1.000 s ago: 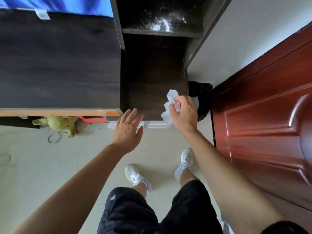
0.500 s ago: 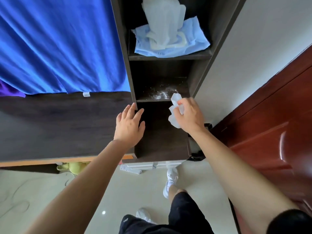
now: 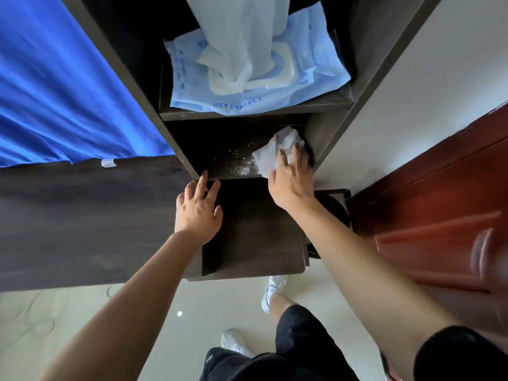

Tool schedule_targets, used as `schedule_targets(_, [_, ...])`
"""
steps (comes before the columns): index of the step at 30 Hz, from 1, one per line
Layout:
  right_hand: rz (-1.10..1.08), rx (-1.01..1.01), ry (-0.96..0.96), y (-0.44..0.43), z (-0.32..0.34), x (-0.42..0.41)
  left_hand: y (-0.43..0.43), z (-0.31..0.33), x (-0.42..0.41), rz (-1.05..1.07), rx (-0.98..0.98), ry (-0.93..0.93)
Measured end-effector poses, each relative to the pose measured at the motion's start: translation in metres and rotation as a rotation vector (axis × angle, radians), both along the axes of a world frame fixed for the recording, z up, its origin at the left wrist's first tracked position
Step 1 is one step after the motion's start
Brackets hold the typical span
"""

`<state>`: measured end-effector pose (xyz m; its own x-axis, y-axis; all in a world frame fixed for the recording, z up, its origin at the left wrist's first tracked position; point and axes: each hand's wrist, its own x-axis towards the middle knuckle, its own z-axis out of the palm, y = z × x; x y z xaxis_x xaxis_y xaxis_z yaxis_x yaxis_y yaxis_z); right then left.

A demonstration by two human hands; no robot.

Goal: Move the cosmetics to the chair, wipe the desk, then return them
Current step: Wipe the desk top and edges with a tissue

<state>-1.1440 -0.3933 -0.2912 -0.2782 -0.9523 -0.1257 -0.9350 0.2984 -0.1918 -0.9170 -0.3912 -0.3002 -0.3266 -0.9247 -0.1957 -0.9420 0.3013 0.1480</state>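
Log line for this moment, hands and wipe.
phase: wiping shelf | right hand: pressing white wipe on dusty shelf | left hand: open, fingertips at shelf edge | wipes pack: shelf above

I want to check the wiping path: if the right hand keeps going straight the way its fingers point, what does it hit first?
Probably the dark back corner of the dusty shelf: the right hand presses the crumpled white wipe toward it. Depth there is unclear.

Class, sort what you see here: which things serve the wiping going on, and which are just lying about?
In use: wipe, right hand, dusty shelf, left hand.
Lying about: wipes pack, blue curtain, red door.
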Motion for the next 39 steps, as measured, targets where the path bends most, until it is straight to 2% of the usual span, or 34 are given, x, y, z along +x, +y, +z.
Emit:
schedule_targets(3, [0.049,-0.074,-0.031,-0.003,-0.005,-0.004,-0.003,-0.008,-0.002,0.014,0.002,-0.002])
schedule_targets(8, [0.06,0.005,-0.025,-0.024,-0.023,-0.014,-0.004,-0.011,0.004,-0.013,-0.022,0.058])
schedule_targets(12, [0.035,0.003,-0.049,-0.031,-0.03,0.009,-0.002,-0.014,0.003,0.012,-0.009,0.08])
schedule_targets(19, [0.274,0.068,-0.015,-0.003,-0.022,-0.003,0.005,-0.025,0.002,0.013,-0.002,0.108])
schedule_targets(23, [0.205,0.053,0.008,-0.01,-0.02,-0.019,0.016,-0.032,0.007,0.002,-0.031,0.141])
schedule_targets(28, [0.17,0.05,0.026,-0.053,-0.024,0.012,0.039,-0.065,0.031,0.063,0.004,0.056])
schedule_targets(33, [0.31,0.002,0.013,-0.038,-0.032,0.056,0.052,-0.092,0.053,0.071,0.009,-0.04])
schedule_targets(36, [0.401,-0.012,0.011,-0.014,-0.033,0.043,0.055,-0.096,0.054,0.08,-0.02,0.0])
schedule_targets(39, [0.361,-0.005,0.043,-0.006,-0.032,0.014,0.057,-0.098,0.052,0.088,-0.038,0.022])
